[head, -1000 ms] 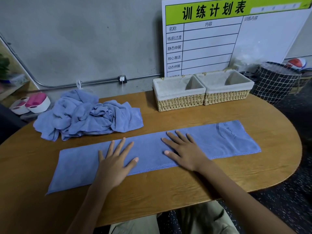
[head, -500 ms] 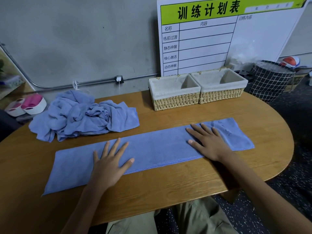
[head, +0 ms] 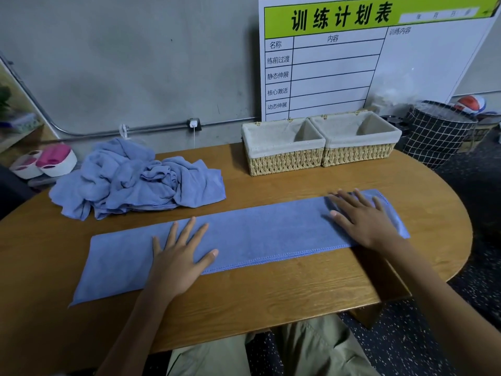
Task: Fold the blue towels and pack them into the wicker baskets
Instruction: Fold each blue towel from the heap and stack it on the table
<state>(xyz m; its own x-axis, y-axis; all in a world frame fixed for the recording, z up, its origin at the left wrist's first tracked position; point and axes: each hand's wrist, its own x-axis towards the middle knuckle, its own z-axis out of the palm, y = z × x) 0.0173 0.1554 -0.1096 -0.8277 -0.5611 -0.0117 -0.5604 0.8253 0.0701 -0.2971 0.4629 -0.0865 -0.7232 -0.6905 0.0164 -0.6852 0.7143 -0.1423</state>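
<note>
Now both hands, L (head: 177,260) & R (head: 362,218), flat on towel (head: 257,237)

The right hand (head: 364,221) covers part of the folded towel (head: 257,237) near the table's right end. The white board (head: 366,58) is cut off by the top edge. Behind the checked bin (head: 436,134), a ball is half hidden.

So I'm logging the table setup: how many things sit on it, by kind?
Flat blue towel: 1
Pile of crumpled blue towels: 1 (towels in it cannot be counted)
Wicker baskets: 2
Total: 4
</note>
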